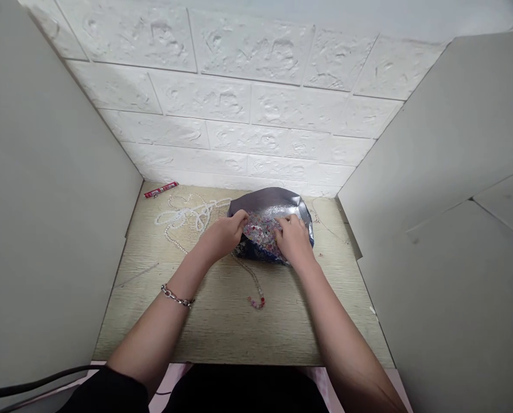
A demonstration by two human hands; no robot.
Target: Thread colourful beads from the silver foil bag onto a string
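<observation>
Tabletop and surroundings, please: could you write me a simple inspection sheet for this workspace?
Surface: pale, streaked tabletop.
Work items: open bag, silvery inside, holding many small multicoloured beads; a beaded strand lies in front, its end coloured.
Clutter: white strands left of the bag; slim red item near the far-left corner.
Hands: left hand at the bag's left side, right hand at its right; exact grips unclear.
Cables: black cable at lower left.
Surroundings: white brick-patterned wall behind; grey panels both sides.
</observation>
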